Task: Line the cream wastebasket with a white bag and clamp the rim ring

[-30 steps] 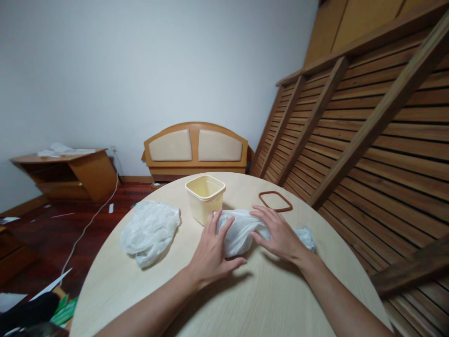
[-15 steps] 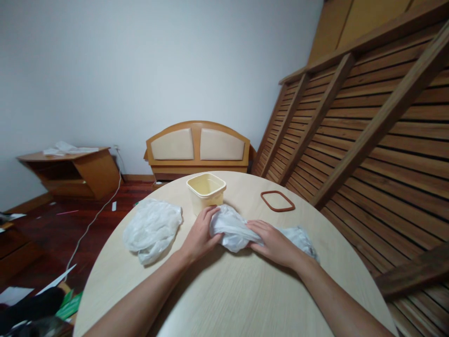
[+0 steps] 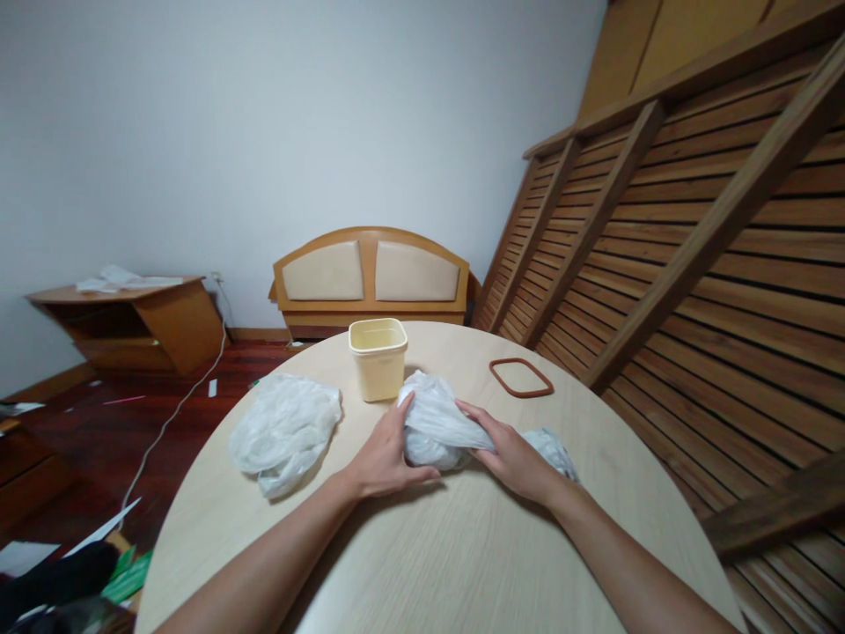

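A crumpled white plastic bag (image 3: 439, 431) is bunched between my two hands on the round table (image 3: 409, 563). My left hand (image 3: 383, 453) cups its left side, thumb low and fingers behind. On the other side, my right hand (image 3: 515, 453) pinches a twisted fold of it between thumb and fingers. More white plastic (image 3: 553, 449) pokes out beyond my right wrist; whether it joins the held bag is hidden. Just behind the bag stands a pale yellow square bin (image 3: 381, 374), upright and open at the top. A brown rounded-square ring (image 3: 533, 395) lies flat at the right.
Another crumpled plastic bag (image 3: 283, 431) lies on the table's left side. Beyond the table are a wooden headboard (image 3: 371, 273) and a low cabinet (image 3: 172, 330). Slatted wooden panels (image 3: 660, 264) lean along the right. A cable (image 3: 168, 423) and papers lie on the floor.
The yellow bin has shifted slightly left and gone from tilted to upright, now apart from my left hand. The bag is bunched rounder, and the plastic at the right has drawn inward.
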Demonstrator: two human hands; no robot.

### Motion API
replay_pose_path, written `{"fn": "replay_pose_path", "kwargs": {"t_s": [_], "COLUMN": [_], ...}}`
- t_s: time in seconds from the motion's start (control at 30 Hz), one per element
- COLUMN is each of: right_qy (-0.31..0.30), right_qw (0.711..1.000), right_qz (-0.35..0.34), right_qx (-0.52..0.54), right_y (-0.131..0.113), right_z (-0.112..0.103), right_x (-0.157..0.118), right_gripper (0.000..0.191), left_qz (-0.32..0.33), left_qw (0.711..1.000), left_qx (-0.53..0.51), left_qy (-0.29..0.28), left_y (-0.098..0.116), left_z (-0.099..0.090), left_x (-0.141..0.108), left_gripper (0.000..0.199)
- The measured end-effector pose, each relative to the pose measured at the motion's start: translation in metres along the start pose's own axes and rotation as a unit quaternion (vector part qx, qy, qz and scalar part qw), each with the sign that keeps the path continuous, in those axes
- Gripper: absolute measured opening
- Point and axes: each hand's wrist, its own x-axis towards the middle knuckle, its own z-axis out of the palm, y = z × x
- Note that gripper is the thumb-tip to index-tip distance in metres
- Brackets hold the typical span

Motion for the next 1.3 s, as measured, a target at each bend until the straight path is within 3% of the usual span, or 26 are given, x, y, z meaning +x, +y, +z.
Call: {"fn": "replay_pose_path", "kwargs": {"t_s": [0.07,0.27,0.53,0.6,0.7,0.73,0.8,0.93,1.07,1.13,1.3], "right_qy": [0.012,0.052,0.022,-0.032,-0.087,-0.089,-0.084,-0.122,-0.172,-0.163,-0.134], "right_qw": [1.0,0.997,0.999,0.997,0.985,0.982,0.978,0.977,0.974,0.975,0.979], "right_qz": [0.007,0.01,0.005,-0.003,0.003,0.005,0.005,-0.006,-0.001,0.0,0.007], "right_qx": [0.018,0.051,-0.031,-0.075,-0.148,-0.168,-0.192,-0.173,-0.149,-0.149,-0.156], "right_y": [-0.002,-0.008,-0.014,-0.015,-0.012,-0.01,-0.007,-0.01,-0.018,-0.021,-0.024], "right_z": [-0.001,-0.002,-0.024,-0.034,-0.046,-0.048,-0.048,-0.033,-0.014,-0.008,-0.011], "right_x": [0.001,0.003,0.002,0.001,-0.002,-0.003,-0.004,-0.006,-0.006,-0.005,-0.004], "right_gripper": [0.075,0.065,0.062,0.052,0.038,0.044,0.073,0.121,0.138,0.131,0.083], "left_qz": [0.004,-0.037,0.028,0.039,0.044,0.044,0.045,0.065,0.068,0.07,0.097], "left_qw": [1.0,0.997,0.993,0.996,0.999,0.999,0.996,0.988,0.985,0.982,0.974], "left_qx": [-0.009,-0.06,-0.041,-0.025,-0.008,0.0,0.025,0.09,0.114,0.122,0.125], "left_qy": [-0.007,0.041,0.109,0.082,-0.003,-0.033,-0.075,-0.105,-0.11,-0.126,-0.161], "left_y": [0.002,0.001,0.016,0.022,0.033,0.036,0.043,0.051,0.054,0.056,0.056], "left_z": [0.003,0.003,-0.041,-0.048,-0.047,-0.044,-0.037,-0.023,-0.015,-0.016,-0.033], "left_x": [-0.001,0.004,0.013,0.013,0.01,0.009,0.007,0.002,-0.001,-0.001,0.003], "left_gripper": [0.117,0.084,0.071,0.068,0.066,0.067,0.073,0.093,0.075,0.067,0.071]}}
